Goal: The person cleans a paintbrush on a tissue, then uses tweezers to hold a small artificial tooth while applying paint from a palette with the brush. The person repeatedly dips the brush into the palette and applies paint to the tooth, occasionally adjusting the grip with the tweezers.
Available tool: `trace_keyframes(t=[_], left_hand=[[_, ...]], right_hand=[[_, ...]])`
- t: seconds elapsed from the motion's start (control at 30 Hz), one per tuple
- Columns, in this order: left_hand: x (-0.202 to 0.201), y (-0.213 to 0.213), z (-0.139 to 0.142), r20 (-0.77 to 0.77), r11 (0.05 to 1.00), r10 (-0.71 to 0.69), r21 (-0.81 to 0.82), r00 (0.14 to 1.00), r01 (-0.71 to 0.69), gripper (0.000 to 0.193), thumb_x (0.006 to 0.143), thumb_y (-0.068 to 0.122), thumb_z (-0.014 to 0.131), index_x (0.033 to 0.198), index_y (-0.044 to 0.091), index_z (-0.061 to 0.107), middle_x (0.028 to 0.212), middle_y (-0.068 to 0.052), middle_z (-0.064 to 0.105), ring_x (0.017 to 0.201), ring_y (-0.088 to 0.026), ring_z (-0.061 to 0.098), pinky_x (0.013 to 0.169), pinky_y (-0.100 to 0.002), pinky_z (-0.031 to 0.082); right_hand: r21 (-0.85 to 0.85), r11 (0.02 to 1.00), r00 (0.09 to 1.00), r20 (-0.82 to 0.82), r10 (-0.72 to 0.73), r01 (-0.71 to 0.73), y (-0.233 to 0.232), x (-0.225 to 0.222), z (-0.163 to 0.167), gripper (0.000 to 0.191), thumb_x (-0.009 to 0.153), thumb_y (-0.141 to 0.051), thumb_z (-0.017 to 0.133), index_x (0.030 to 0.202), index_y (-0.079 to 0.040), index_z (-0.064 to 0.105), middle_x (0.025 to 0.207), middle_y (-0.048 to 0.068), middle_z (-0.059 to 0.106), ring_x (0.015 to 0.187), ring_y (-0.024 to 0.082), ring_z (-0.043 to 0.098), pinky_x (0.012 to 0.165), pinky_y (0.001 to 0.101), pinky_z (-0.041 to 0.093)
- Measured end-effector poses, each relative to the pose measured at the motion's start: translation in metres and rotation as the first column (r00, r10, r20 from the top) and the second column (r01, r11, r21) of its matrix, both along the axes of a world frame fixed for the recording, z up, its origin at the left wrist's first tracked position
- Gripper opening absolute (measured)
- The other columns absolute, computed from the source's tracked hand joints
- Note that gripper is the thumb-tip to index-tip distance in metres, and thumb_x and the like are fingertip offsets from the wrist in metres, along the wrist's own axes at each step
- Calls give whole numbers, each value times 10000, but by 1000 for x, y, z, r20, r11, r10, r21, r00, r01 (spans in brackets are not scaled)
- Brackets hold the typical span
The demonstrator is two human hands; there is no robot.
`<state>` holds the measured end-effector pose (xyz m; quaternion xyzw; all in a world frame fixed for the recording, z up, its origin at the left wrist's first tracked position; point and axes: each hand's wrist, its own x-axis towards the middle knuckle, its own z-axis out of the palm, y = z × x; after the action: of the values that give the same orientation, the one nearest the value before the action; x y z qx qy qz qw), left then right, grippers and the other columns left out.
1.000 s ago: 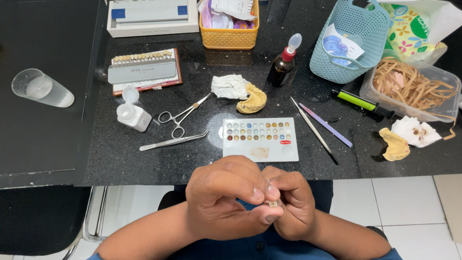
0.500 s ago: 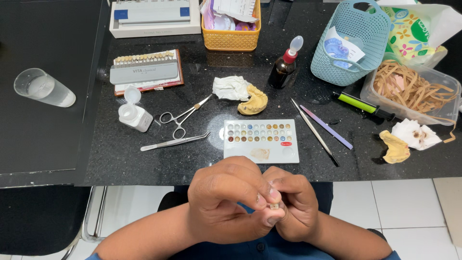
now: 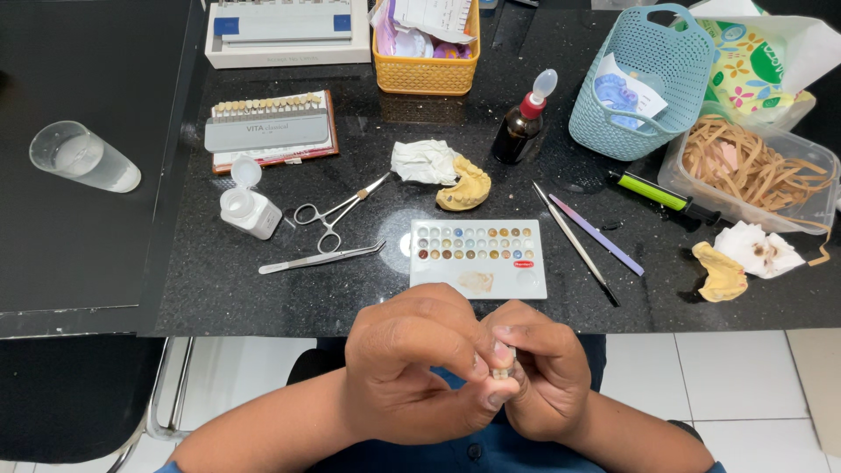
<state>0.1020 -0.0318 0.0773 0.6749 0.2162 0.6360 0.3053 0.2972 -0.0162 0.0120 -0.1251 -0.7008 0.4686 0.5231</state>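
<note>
Small tooth piece (image 3: 502, 371) btwn both hands' fingertips (image 3: 496, 355)

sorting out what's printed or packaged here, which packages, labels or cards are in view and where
Flat white box with blue patches: far left of the worktop.
Grey-labelled tooth shade guide: in front of that box.
White palette card with coloured dots and a small red label: just beyond the hands.
Brown dropper bottle: centre, beside the teal basket.
Flowered bag: far right.
</note>
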Motion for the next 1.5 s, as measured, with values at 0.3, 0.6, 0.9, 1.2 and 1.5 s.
trace_keyframes(t=[0.3,0.6,0.9,1.2,1.5], left_hand=[[1,2,-13,198,967,-151,-173,968,186,278,951,26,829,1098,67,596,1069,-104,700,913,-116,701,780,-231,571],[1,10,-9,-24,974,-95,-207,995,88,315,937,183,818,1182,50,672,1109,-93,717,975,-142,716,862,-264,583],[8,12,-14,-115,942,-49,-335,992,8,182,1023,254,706,1027,79,757,1083,-70,779,1035,-186,754,937,-320,575],[7,12,-30,362,651,-260,-619,895,440,289,1077,276,612,1011,3,680,1005,-61,700,861,-108,634,767,-274,527],[2,11,-43,610,458,-323,-568,723,684,294,1098,316,595,1084,31,665,954,-72,685,907,-137,660,817,-270,497]], right_hand=[[-136,990,999,-20,33,-35,-5,3,-12,277,1086,-112,624,1317,-32,494,1173,144,644,1012,156,607,870,277,519],[-157,984,996,-7,-84,82,-8,5,-18,211,1093,-126,582,1258,-37,485,1179,146,644,968,126,648,888,278,569],[-249,941,974,44,-223,227,-13,0,-26,215,1037,-96,664,1175,-8,525,1140,138,674,929,85,640,824,235,552],[52,985,981,90,-169,165,-4,2,5,359,963,-189,774,1161,17,555,1068,131,654,862,159,660,778,266,553],[250,953,964,162,-213,169,5,18,34,190,1009,-165,646,1084,3,597,937,111,683,796,181,667,724,301,549]])
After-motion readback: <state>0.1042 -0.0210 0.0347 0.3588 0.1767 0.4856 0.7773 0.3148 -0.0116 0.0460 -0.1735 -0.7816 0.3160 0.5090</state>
